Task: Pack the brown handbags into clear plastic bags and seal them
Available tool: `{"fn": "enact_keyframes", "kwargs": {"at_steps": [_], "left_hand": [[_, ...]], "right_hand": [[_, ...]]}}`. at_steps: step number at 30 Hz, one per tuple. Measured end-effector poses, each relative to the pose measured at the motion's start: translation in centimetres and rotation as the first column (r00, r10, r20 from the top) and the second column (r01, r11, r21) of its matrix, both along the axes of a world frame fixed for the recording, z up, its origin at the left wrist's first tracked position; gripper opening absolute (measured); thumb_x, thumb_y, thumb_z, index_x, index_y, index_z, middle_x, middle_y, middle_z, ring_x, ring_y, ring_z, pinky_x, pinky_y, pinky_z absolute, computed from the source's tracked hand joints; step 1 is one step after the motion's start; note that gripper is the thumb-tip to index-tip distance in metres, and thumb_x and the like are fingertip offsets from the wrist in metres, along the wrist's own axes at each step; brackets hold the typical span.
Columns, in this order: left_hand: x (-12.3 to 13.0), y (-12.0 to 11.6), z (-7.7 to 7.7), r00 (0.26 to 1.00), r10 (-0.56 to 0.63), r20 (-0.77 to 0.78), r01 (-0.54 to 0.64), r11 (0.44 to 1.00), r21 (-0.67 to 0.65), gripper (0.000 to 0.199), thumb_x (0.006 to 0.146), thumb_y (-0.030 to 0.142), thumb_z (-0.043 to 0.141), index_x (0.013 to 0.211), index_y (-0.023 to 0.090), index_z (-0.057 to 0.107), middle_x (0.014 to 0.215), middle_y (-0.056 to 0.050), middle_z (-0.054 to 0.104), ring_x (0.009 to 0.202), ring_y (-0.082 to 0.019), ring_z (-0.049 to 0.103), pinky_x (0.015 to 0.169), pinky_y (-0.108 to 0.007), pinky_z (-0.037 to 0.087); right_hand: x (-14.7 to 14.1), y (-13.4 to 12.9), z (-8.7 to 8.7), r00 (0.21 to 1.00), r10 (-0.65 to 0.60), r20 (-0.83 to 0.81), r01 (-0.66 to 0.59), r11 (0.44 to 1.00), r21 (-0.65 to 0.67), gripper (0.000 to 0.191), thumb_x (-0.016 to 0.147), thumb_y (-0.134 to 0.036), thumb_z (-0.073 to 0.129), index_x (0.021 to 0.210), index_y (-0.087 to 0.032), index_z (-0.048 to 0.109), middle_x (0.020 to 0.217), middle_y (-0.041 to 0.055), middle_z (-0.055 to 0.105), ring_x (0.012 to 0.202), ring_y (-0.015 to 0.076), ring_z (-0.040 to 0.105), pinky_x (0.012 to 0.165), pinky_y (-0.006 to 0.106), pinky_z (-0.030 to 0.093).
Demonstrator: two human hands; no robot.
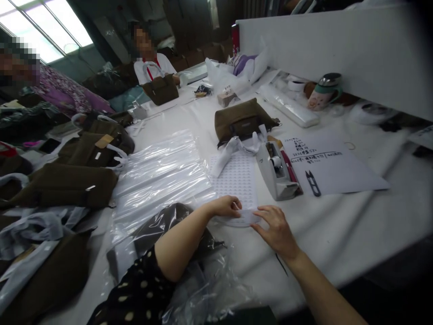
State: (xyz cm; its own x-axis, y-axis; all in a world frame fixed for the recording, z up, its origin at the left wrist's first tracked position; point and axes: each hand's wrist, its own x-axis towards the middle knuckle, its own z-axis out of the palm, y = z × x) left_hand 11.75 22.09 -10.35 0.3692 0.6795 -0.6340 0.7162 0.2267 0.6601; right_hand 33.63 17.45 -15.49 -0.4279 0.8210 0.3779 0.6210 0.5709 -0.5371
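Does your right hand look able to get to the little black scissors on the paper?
Probably yes. The right hand lies close, and only white table cover separates it from the black thread snips on the paper sheet. The tape dispenser stands to one side, leaving the way free.

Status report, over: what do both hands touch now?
Left hand, right hand on small white strip. Printed label sheet just beyond. Plastic-wrapped bag by left forearm.

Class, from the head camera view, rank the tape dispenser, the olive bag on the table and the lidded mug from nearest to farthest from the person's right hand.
From the right hand:
1. Grey tape dispenser, directly ahead.
2. Olive bag, farther ahead, leftward.
3. Lidded mug, farthest, ahead rightward.
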Motion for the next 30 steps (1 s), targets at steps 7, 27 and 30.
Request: {"fn": "enact_keyframes", "kwargs": {"at_steps": [7,27,30], "left_hand": [[0.5,-0.5,-0.7,0.969,0.146,0.198,-0.101,0.971,-0.218,0.071,0.062,0.017,0.071,0.126,0.023,0.043,0.089,-0.001,0.065,0.075,-0.016,0.062,0.067,-0.027,0.048],[6.4,-2.5,1.4,0.974,0.137,-0.178,-0.130,0.990,0.052,0.023,0.069,0.031,0.056,0.084,0.014,0.064,0.079,-0.006,0.064,0.083,-0.023,0.059,0.071,-0.029,0.044],[6.5,-2.4,1.2,0.967,0.157,-0.203,-0.149,0.987,0.055,0.025,0.070,0.031,0.056,0.088,0.015,0.063,0.081,-0.006,0.064,0.082,-0.022,0.059,0.070,-0.028,0.044]], "right_hand": [[-2.3,-2.4,0.3,0.988,-0.121,-0.093,0.101,0.975,-0.199,0.016,0.084,-0.032,0.058,0.090,-0.018,0.063,0.085,0.0040,0.065,0.082,0.0198,0.057,0.077,0.033,0.044],[-2.2,-5.6,1.3,0.917,-0.393,-0.066,0.331,0.844,-0.423,0.016,0.082,-0.037,0.058,0.083,-0.022,0.065,0.079,0.0004,0.069,0.066,0.0166,0.063,0.062,0.025,0.044],[-2.1,-5.7,1.3,0.926,-0.370,-0.071,0.333,0.891,-0.308,0.018,0.085,-0.036,0.054,0.089,-0.021,0.064,0.091,0.0030,0.069,0.075,0.0170,0.064,0.067,0.025,0.045]]}}
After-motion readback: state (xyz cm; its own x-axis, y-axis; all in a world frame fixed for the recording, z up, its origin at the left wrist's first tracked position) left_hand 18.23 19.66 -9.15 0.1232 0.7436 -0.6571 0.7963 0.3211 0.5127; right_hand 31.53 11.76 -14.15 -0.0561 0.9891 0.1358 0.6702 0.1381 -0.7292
